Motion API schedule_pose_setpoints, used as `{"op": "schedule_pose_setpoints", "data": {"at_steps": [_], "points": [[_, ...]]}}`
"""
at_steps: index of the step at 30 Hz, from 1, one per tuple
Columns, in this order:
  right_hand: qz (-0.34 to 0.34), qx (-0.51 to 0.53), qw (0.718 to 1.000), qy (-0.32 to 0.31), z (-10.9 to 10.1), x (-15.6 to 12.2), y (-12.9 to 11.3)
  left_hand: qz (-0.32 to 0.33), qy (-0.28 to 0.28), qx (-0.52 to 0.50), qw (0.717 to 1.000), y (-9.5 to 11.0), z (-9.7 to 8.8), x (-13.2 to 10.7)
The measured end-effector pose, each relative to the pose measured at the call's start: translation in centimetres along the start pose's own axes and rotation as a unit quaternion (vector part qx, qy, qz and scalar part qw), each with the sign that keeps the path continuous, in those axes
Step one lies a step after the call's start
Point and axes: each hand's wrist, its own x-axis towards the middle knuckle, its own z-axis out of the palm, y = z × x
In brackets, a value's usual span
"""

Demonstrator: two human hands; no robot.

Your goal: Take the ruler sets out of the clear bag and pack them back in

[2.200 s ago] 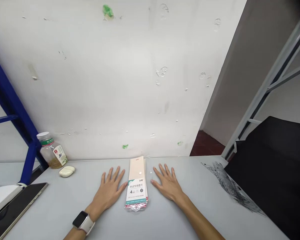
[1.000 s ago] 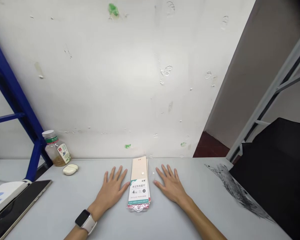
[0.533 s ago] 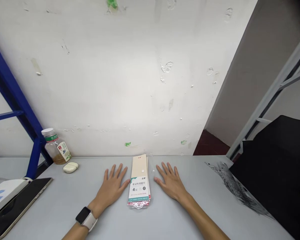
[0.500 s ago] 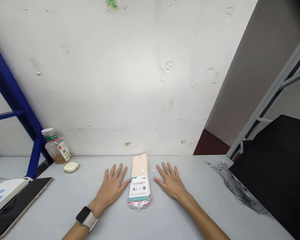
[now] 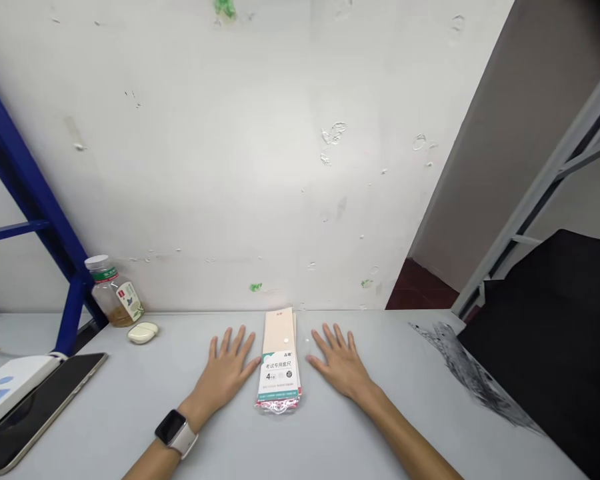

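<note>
Both hands lie palm down on the pale grey desk (image 5: 130, 407), fingers spread, each grip open and holding nothing. Between them, a packaged exam ruler set (image 5: 279, 360) lies flat and lengthwise near the desk's back edge, its cream card end toward the wall and its teal-and-white label toward the person. The left hand (image 5: 225, 377), with a smartwatch (image 5: 176, 433) on its wrist, has its thumb just beside the packet's left edge; the right hand (image 5: 343, 370) sits a little farther from the other edge, and neither clearly touches it. This even spacing leaves both long edges open to the fingers, and nothing rests on the packet. Farther left stand a glass jar (image 5: 114, 300) with a white lid and a white oval case (image 5: 143, 332), well apart from the left hand. A dark tablet (image 5: 40, 410) lies at the desk's left corner beside a blue metal frame (image 5: 67, 320), while a black scuffed patch (image 5: 467, 370) marks the desk's right side, away from both hands.
</note>
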Motion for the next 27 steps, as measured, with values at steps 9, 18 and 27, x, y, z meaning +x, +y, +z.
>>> {"op": "schedule_pose_setpoints", "data": {"at_steps": [9, 18, 27], "points": [[0.000, -0.004, 1.000, 0.010, 0.17, 0.14, 0.05, -0.006, -0.001, -0.028, 1.000, -0.20, 0.19, 0.02], [0.002, 0.003, 1.000, 0.007, 0.20, 0.04, 0.12, -0.011, -0.006, -0.035, 0.999, 0.06, -0.18, 0.03], [0.005, 0.011, 1.000, 0.008, 0.05, 0.04, 0.24, -0.010, 0.004, -0.044, 0.999, -0.07, -0.25, -0.08]]}}
